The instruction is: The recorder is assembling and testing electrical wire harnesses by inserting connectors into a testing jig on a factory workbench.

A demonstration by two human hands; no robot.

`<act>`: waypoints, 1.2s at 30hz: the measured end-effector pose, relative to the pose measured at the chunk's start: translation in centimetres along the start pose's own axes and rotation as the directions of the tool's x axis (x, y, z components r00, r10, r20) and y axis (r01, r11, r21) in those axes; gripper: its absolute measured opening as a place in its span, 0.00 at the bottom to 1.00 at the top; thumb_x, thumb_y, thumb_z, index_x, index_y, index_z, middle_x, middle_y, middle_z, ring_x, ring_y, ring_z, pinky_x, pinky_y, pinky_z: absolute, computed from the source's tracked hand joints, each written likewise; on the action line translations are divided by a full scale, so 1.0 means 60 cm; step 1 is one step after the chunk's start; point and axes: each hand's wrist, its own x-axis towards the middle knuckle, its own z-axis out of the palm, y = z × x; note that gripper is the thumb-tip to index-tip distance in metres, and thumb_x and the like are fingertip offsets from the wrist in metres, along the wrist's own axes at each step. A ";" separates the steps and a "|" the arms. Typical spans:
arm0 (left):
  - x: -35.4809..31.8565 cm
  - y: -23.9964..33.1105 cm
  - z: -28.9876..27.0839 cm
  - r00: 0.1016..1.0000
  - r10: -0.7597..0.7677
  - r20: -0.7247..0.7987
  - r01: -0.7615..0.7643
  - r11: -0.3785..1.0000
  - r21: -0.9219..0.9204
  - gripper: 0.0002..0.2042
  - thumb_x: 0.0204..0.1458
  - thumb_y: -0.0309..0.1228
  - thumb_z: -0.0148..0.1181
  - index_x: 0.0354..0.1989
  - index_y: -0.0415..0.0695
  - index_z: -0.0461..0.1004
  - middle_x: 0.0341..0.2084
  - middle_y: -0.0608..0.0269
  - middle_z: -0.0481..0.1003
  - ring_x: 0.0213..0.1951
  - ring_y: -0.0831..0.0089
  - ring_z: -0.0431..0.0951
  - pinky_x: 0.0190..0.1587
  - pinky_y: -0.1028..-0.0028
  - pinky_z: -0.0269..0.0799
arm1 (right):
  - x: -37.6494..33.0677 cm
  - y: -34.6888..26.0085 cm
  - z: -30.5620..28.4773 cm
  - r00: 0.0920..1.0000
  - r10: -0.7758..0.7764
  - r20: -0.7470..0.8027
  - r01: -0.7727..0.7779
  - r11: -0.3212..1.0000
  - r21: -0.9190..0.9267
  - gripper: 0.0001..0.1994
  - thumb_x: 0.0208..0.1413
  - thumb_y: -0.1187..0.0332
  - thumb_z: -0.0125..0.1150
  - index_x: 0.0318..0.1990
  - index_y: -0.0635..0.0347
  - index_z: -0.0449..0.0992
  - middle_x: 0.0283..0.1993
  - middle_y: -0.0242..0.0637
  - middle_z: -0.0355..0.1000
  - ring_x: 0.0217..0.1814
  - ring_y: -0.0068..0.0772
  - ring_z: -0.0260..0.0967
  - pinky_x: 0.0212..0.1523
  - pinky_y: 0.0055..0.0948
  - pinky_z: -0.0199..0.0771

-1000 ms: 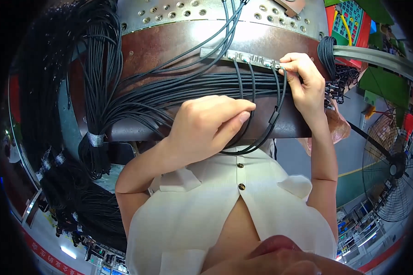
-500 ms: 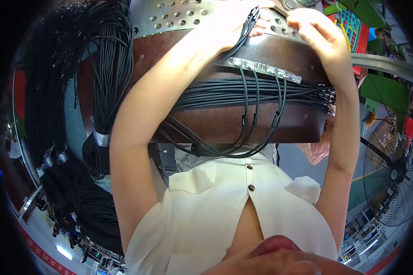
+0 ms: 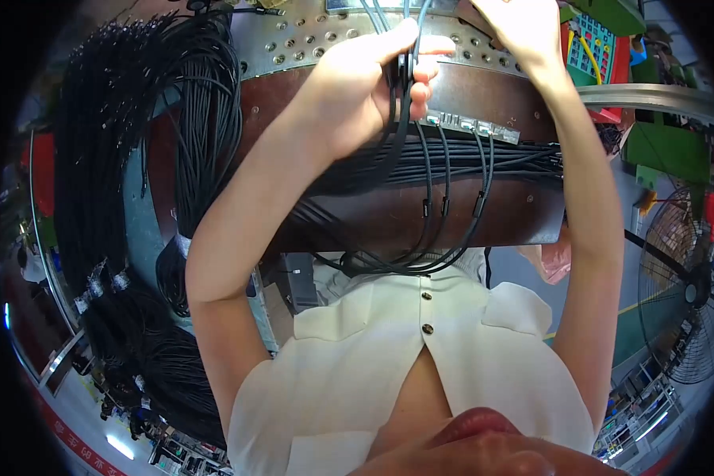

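Our left hand (image 3: 357, 87) is clamped on a black cable (image 3: 405, 95) above the brown worktop (image 3: 389, 214). Our right hand (image 3: 523, 28) rests on the perforated metal plate (image 3: 309, 44); its grip we cannot tell. We should guide the cable straight, without pulling on the connector strip (image 3: 472, 127).

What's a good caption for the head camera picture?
Left hand grips black cables above a brown table; right hand reaches over.
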 end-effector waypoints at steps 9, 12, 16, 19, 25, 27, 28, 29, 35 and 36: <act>-0.160 -0.024 -0.116 0.966 0.076 0.249 0.011 0.944 -0.328 0.09 0.62 0.33 0.43 0.30 0.47 0.64 0.14 0.75 0.57 0.14 0.85 0.54 0.14 0.82 0.50 | -0.072 0.031 0.025 0.852 0.217 0.477 -0.039 0.934 -0.356 0.14 0.59 0.61 0.54 0.43 0.61 0.77 0.41 0.38 0.75 0.40 0.33 0.73 0.44 0.26 0.69; -0.248 0.070 -0.214 0.845 0.446 -0.296 -0.518 0.820 -0.242 0.14 0.64 0.41 0.41 0.33 0.43 0.65 0.17 0.70 0.63 0.19 0.81 0.63 0.14 0.81 0.56 | -0.117 0.058 0.005 0.885 0.039 0.464 0.184 0.886 -0.425 0.18 0.57 0.53 0.55 0.47 0.54 0.76 0.42 0.39 0.75 0.38 0.37 0.73 0.44 0.31 0.71; -0.283 0.114 -0.236 0.533 0.521 -0.667 -0.197 0.843 0.501 0.34 0.63 0.55 0.27 0.48 0.33 0.69 0.27 0.57 0.77 0.26 0.74 0.77 0.21 0.79 0.71 | -0.127 -0.006 0.014 0.917 -0.215 0.337 0.371 0.771 -0.518 0.17 0.52 0.57 0.61 0.46 0.56 0.75 0.44 0.38 0.71 0.45 0.39 0.70 0.47 0.32 0.71; -0.260 0.057 -0.236 0.876 0.315 -0.365 -0.006 0.764 0.645 0.38 0.62 0.57 0.25 0.43 0.32 0.74 0.26 0.52 0.79 0.23 0.71 0.79 0.27 0.81 0.75 | -0.183 -0.040 -0.007 0.937 -0.088 0.339 0.233 0.878 -0.419 0.15 0.50 0.60 0.63 0.42 0.56 0.76 0.39 0.37 0.71 0.44 0.41 0.70 0.44 0.35 0.71; -0.092 -0.113 -0.076 0.979 -0.164 -0.119 0.203 0.825 0.527 0.22 0.62 0.44 0.47 0.46 0.33 0.72 0.34 0.52 0.79 0.35 0.71 0.79 0.41 0.75 0.75 | -0.225 -0.070 0.011 0.944 0.014 0.331 0.099 0.941 -0.323 0.11 0.50 0.65 0.63 0.41 0.56 0.77 0.40 0.36 0.72 0.45 0.40 0.70 0.44 0.35 0.71; -0.080 -0.149 -0.055 0.985 -0.162 -0.061 0.170 0.838 0.518 0.22 0.62 0.45 0.49 0.49 0.35 0.70 0.37 0.55 0.78 0.37 0.73 0.78 0.42 0.75 0.74 | -0.217 -0.064 0.005 0.927 0.064 0.370 0.046 0.958 -0.282 0.09 0.49 0.67 0.63 0.39 0.57 0.77 0.37 0.36 0.72 0.42 0.39 0.70 0.42 0.35 0.71; -0.079 -0.161 -0.047 0.992 -0.125 -0.031 0.125 0.881 0.457 0.22 0.62 0.44 0.48 0.51 0.36 0.69 0.39 0.55 0.77 0.39 0.73 0.78 0.45 0.74 0.73 | -0.216 -0.062 0.006 0.916 0.071 0.394 0.041 0.963 -0.268 0.08 0.49 0.68 0.63 0.37 0.57 0.77 0.35 0.37 0.72 0.41 0.40 0.71 0.40 0.35 0.72; -0.080 -0.173 -0.039 0.996 -0.085 -0.006 0.080 0.916 0.392 0.22 0.62 0.44 0.48 0.53 0.37 0.67 0.42 0.56 0.76 0.42 0.73 0.77 0.48 0.74 0.72 | -0.214 -0.060 0.007 0.905 0.076 0.419 0.035 0.967 -0.251 0.07 0.49 0.68 0.63 0.36 0.58 0.77 0.33 0.37 0.71 0.39 0.41 0.71 0.39 0.35 0.72; -0.084 -0.097 -0.016 0.948 -0.270 0.171 0.246 0.958 0.148 0.23 0.61 0.44 0.50 0.52 0.34 0.67 0.37 0.53 0.75 0.39 0.71 0.77 0.39 0.74 0.73 | -0.102 -0.045 0.032 0.929 -0.083 0.361 0.216 0.914 -0.344 0.11 0.52 0.72 0.59 0.43 0.63 0.75 0.38 0.40 0.73 0.37 0.38 0.71 0.40 0.32 0.70; -0.049 -0.067 -0.035 0.973 -0.102 0.207 0.081 0.991 0.106 0.21 0.61 0.41 0.50 0.53 0.35 0.67 0.38 0.52 0.76 0.32 0.73 0.75 0.36 0.74 0.73 | -0.064 0.011 0.066 0.886 -0.451 -0.103 0.462 0.876 0.141 0.09 0.56 0.68 0.53 0.37 0.63 0.78 0.33 0.44 0.74 0.34 0.43 0.71 0.39 0.36 0.72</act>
